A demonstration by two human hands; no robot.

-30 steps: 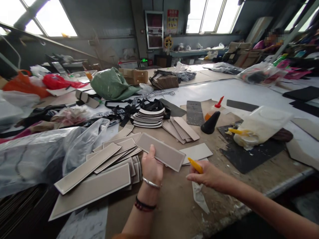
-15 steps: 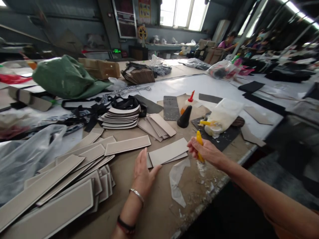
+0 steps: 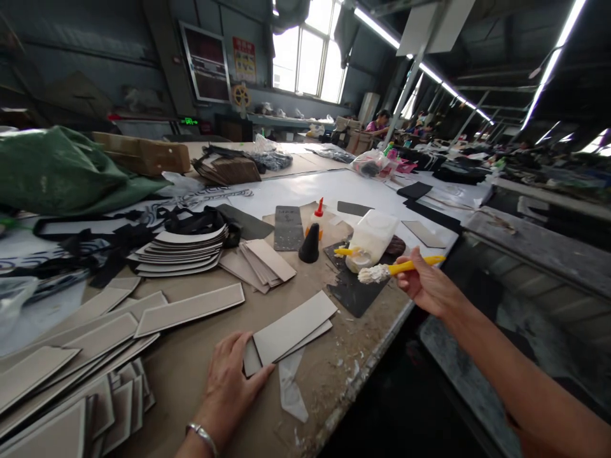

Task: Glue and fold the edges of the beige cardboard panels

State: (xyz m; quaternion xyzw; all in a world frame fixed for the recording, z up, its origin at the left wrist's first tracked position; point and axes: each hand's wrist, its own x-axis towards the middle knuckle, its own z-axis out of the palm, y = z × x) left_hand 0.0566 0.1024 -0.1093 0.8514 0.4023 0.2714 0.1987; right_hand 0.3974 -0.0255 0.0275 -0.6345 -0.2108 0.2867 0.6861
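My right hand (image 3: 424,283) is closed around the yellow handle of a glue brush (image 3: 415,264). White paste coats its bristles, which point left over the dark board. My left hand (image 3: 231,375) grips the near left end of a small stack of beige rectangular panels (image 3: 296,327), thumb on one edge and fingers on the other. The panels lie slightly fanned on the brown work surface (image 3: 200,362). Beyond the brush, a whitish plastic container (image 3: 375,232) lies tipped, with another yellow tool (image 3: 344,252) at its mouth. A crumpled translucent strip (image 3: 292,391) lies below the panels.
Overlapping beige panels (image 3: 107,331) spread across the left. Behind them are curved pieces (image 3: 179,251) in a stack. A black cone (image 3: 310,245) stands before a red-tipped bottle (image 3: 318,216). The glue-flecked table edge (image 3: 356,375) runs along the right. A person (image 3: 379,124) sits far back.
My right hand has swung the brush up and right, off the table, from bristles down to nearly level. My left hand has closed in on the panels' end. The view has turned right.
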